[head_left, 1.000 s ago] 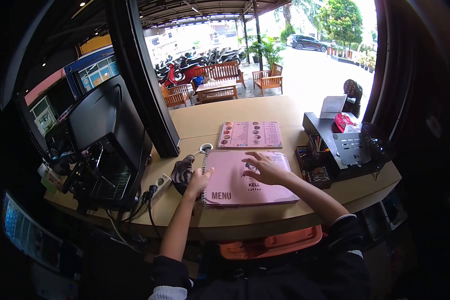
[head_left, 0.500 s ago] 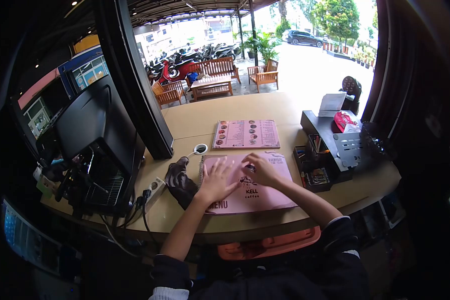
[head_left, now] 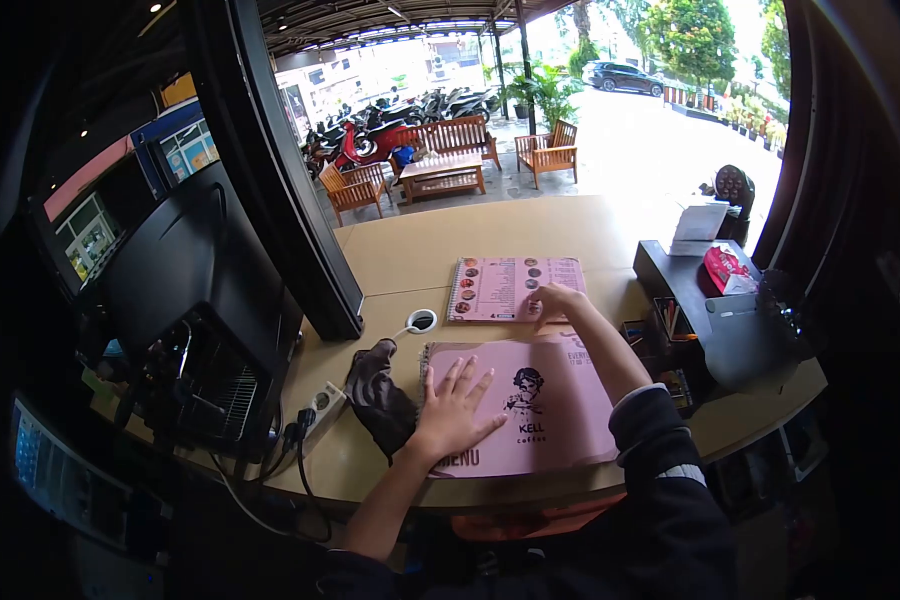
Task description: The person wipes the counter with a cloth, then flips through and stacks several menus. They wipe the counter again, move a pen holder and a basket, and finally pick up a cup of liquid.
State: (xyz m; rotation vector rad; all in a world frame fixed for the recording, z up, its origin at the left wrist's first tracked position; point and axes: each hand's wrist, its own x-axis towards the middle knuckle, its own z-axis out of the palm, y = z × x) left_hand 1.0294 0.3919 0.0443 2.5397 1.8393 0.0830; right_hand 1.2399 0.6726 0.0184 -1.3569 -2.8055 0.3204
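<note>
Reaching away from the cover it was pressing half a second ago, the right hand [head_left: 553, 300] is now lying on the near right corner of the menu card [head_left: 495, 285], which is sitting flat on the worktop [head_left: 440, 240] just beyond the pink menu book [head_left: 570, 420]. Its fingers are curling down onto the card's edge, and whether they are pinching it cannot be told. The left hand [head_left: 455, 415] is staying on the book, spread open and flat with fingers splayed, palm pressing the cover's near left part.

The book is lying closed under that palm, its spiral binding running just left of the fingers. Right of the left hand, the cover is showing a drawn head above "KELL coffee". At the wrist the word "MENU" is partly covered, reading "ENU". Small print starting "EVERY" is sitting under the right forearm. The card's rows of pictures are too small to read.

Just left of the left hand, a dark cloth [head_left: 380, 395] is lying crumpled, touching the book's spine.
</note>
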